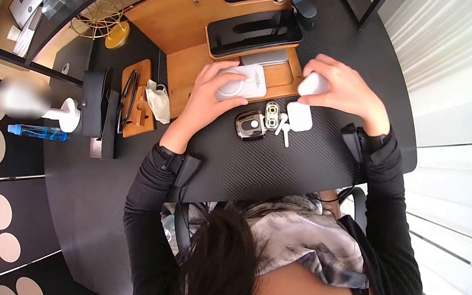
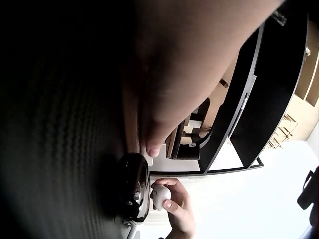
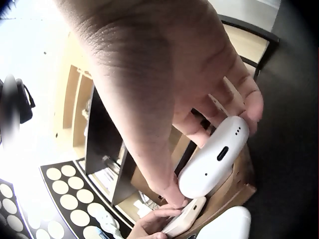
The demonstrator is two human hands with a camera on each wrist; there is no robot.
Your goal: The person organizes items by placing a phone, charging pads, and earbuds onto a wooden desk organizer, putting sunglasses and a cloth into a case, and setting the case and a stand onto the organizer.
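Observation:
My right hand (image 1: 345,88) grips a white earbud case (image 3: 212,162) above the desk, thumb on one side and fingers on the other. Its small port shows in the right wrist view. With thumb and fingers my left hand (image 1: 207,93) holds a white power bank (image 1: 255,79), marked with a ring, at the front edge of the wooden organizer (image 1: 182,75). A white rounded-square piece (image 1: 300,118) lies on the desk below my right hand. Beside it are white keys (image 1: 284,132), a clear greenish trinket (image 1: 272,116) and a glossy dark car key fob (image 1: 249,126).
A black phone-like slab (image 1: 256,34) leans in the organizer, with a grey flat device (image 1: 266,57) before it. Leftward are glasses (image 1: 127,100) on a wooden stand, a pale pouch (image 1: 158,102) and a black case (image 1: 93,100). White curtains (image 1: 451,72) hang at the right.

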